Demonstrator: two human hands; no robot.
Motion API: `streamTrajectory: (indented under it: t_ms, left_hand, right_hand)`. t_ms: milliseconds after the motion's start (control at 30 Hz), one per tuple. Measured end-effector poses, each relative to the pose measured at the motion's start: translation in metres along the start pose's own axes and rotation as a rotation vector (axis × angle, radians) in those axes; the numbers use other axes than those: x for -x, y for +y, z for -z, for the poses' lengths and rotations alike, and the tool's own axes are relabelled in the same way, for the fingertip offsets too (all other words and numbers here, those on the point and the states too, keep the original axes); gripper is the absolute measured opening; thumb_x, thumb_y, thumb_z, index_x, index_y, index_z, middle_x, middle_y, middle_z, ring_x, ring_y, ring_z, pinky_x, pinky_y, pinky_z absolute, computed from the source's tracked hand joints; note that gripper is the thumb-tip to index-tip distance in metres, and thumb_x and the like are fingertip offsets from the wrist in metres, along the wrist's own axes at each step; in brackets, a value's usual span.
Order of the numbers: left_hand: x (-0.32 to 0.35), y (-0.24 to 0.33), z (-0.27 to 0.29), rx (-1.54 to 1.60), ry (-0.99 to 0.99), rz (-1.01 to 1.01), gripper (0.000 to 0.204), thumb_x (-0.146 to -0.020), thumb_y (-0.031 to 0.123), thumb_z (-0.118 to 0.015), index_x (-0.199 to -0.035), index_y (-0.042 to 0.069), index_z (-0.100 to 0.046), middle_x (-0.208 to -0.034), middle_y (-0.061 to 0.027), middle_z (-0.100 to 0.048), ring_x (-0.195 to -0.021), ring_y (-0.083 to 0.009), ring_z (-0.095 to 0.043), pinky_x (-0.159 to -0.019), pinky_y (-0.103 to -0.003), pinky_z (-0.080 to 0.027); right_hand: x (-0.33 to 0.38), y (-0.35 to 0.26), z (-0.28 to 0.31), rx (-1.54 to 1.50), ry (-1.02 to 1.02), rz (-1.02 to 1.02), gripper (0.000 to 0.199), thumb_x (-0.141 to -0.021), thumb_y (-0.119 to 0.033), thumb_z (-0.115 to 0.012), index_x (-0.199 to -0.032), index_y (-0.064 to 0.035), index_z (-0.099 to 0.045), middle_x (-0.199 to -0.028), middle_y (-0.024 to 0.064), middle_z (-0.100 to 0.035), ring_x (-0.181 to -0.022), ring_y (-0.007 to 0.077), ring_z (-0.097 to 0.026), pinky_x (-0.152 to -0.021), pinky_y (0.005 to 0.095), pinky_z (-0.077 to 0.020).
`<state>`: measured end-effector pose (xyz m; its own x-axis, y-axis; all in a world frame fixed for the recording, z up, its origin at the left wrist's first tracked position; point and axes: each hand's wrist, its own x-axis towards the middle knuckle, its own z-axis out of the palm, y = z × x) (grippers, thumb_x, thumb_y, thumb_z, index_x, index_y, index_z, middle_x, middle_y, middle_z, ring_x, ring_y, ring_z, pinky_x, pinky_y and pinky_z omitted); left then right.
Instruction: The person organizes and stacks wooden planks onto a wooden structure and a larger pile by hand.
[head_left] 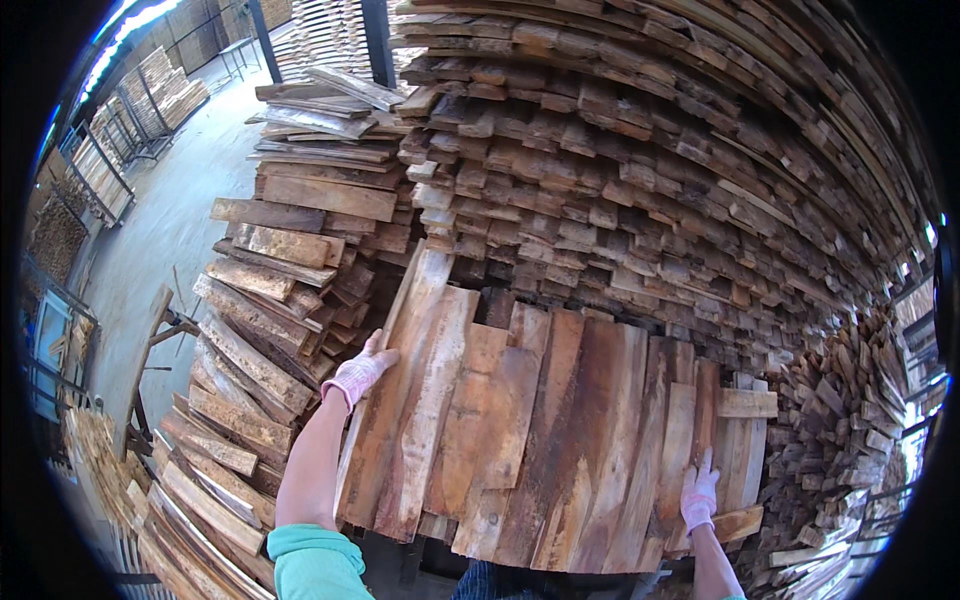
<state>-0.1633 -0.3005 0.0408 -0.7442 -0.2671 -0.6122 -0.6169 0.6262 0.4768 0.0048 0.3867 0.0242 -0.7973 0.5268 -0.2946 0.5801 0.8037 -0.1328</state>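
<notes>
Side by side in front of me lies a layer of rough brown wooden boards (560,430), their ends uneven. My left hand (365,371), in a pale pink glove, holds the outer edge of the leftmost board (400,400); its thumb rests over the top and the other fingers are partly hidden. That board stands slightly tilted against its neighbour. Toward the right end of the layer, my right hand (699,494), gloved alike, lies on the boards with its fingers stretched out. Beside it, two short crosswise pieces (747,403) stick out from under the boards.
A tall stack of layered boards (600,170) rises just beyond the layer. Loose boards (250,330) are piled on the left, and more wood (840,430) is heaped on the right. A wooden post frame (145,370) stands by the pale floor (190,190) at far left.
</notes>
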Motion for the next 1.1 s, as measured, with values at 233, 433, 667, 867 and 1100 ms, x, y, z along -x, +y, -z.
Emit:
streamTrajectory:
  t_ms: [233, 433, 667, 867, 1100]
  left_hand:
    - [0.028, 0.043, 0.002, -0.141, 0.041, 0.048, 0.097, -0.087, 0.071, -0.057, -0.164, 0.028, -0.017, -0.137, -0.0274, -0.061, -0.124, -0.0414, -0.061, -0.103, -0.045, -0.045]
    - [0.105, 0.024, 0.011, 0.175, 0.242, -0.068, 0.096, -0.089, 0.058, -0.070, -0.164, 0.026, -0.020, -0.142, -0.0225, -0.059, -0.131, -0.0344, -0.056, -0.111, -0.039, -0.040]
    - [0.278, -0.103, -0.084, 1.004, 0.425, 0.370, 0.086, -0.090, 0.054, -0.073, -0.156, 0.017, -0.030, -0.121, -0.0066, -0.061, -0.101, -0.0217, -0.062, -0.077, -0.040, -0.057]
    - [0.355, -0.082, -0.270, 1.524, 0.265, 0.391, 0.061, -0.088, 0.061, -0.072, -0.127, 0.023, -0.046, -0.106, -0.0049, -0.057, -0.093, -0.0224, -0.062, -0.058, -0.041, -0.056]
    - [0.323, -0.031, -0.359, 1.717, 0.222, 0.596, 0.064, -0.086, 0.058, -0.076, -0.125, 0.019, -0.045, -0.107, -0.0081, -0.056, -0.087, -0.0241, -0.060, -0.055, -0.045, -0.051]
  right_hand:
    - [0.001, 0.014, -0.015, 0.089, 0.058, 0.002, 0.065, -0.105, -0.032, -0.045, -0.163, -0.0219, -0.018, -0.130, 0.0312, -0.047, -0.107, 0.0492, -0.061, -0.092, 0.0524, -0.0502]
    - [-0.022, 0.078, -0.038, 0.211, 0.117, 0.109, 0.065, -0.105, -0.040, -0.043, -0.163, -0.0249, -0.018, -0.127, 0.0332, -0.051, -0.108, 0.0515, -0.061, -0.093, 0.0556, -0.0496]
    - [0.011, 0.008, -0.009, 0.055, 0.085, 0.044, 0.066, -0.105, -0.042, -0.041, -0.164, -0.0274, -0.016, -0.118, 0.0331, -0.052, -0.098, 0.0502, -0.063, -0.088, 0.0569, -0.0500]
    - [-0.041, 0.095, -0.046, 0.428, 0.203, 0.370, 0.071, -0.104, -0.042, -0.044, -0.164, -0.0223, -0.011, -0.121, 0.0355, -0.050, -0.092, 0.0494, -0.065, -0.083, 0.0549, -0.0531]
    - [-0.008, 0.034, 0.004, 0.015, -0.048, 0.179, 0.072, -0.103, -0.045, -0.046, -0.163, -0.0211, -0.015, -0.128, 0.0386, -0.047, -0.105, 0.0545, -0.061, -0.092, 0.0563, -0.0511]
